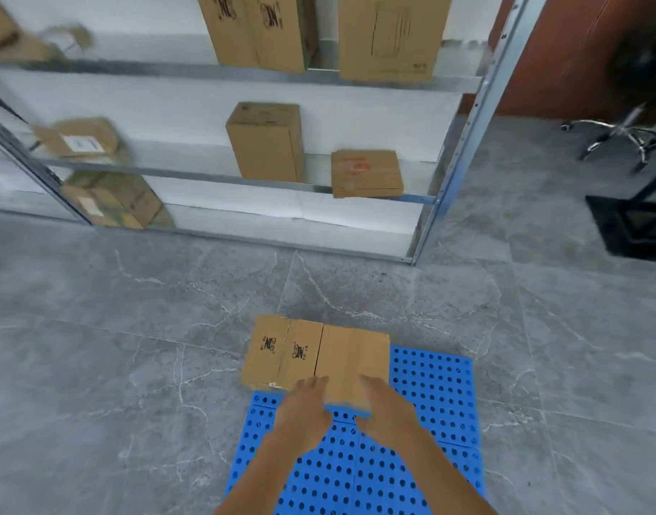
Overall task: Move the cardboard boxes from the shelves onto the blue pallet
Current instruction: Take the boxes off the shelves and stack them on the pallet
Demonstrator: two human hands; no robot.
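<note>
Cardboard boxes (348, 358) on blue pallet (430, 384)

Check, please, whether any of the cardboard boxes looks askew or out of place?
Yes. The flat box on the middle shelf sits skewed, its front edge jutting past the shelf rail. On the blue pallet, the left box seems to overhang the pallet's far left corner.

Grey marbled floor (133, 366), on which a perforated blue pallet (430, 384) is laid. A printed box (281, 351) and a plain box (352, 358) are set side by side, touching, at its far edge. On the middle shelf (207, 176) of the metal rack (467, 117), an upright box (267, 143) and a flat box (367, 172) are carried.
</note>
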